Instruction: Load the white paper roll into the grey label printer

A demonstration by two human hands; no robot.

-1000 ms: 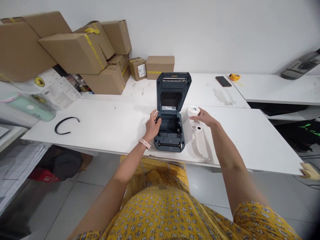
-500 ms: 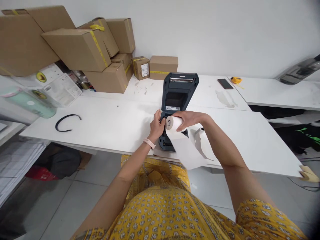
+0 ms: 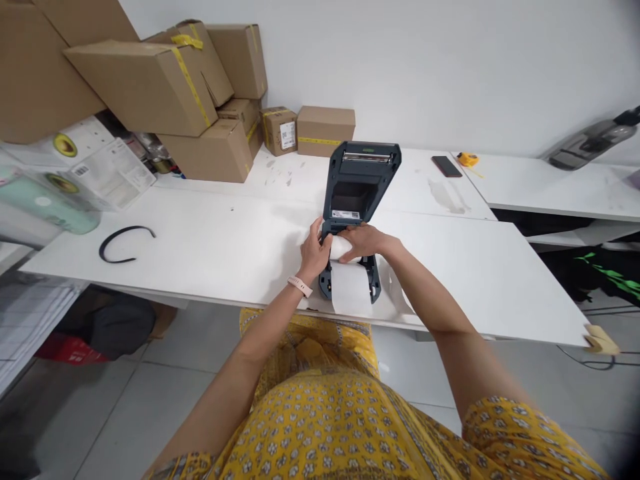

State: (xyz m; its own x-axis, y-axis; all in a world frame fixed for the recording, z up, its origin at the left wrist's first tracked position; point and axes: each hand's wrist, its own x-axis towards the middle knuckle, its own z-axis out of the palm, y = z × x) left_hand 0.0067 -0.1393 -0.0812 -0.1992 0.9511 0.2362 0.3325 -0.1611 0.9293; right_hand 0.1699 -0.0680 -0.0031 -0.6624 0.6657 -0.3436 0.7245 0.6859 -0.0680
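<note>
A dark blue label printer (image 3: 361, 180) stands open on the white table (image 3: 210, 247), its lid tilted up and back. My right hand (image 3: 364, 241) is closed over a white paper roll (image 3: 340, 247) that sits down in the printer's bay. A loose strip of the paper (image 3: 350, 288) runs forward over the printer's front edge. My left hand (image 3: 314, 253), with a pink wristband, curls against the left end of the roll and the printer's left side.
Cardboard boxes (image 3: 150, 87) pile up at the back left. A black curved band (image 3: 123, 241) lies on the left of the table, a mint green roll (image 3: 47, 207) beyond it. A phone (image 3: 447, 166) and a yellow tape measure (image 3: 468, 159) lie at the back right.
My right hand lifted the paper roll from the table right of the printer, carried it left and lowered it into the open bay. The paper's tail now drapes over the front.
</note>
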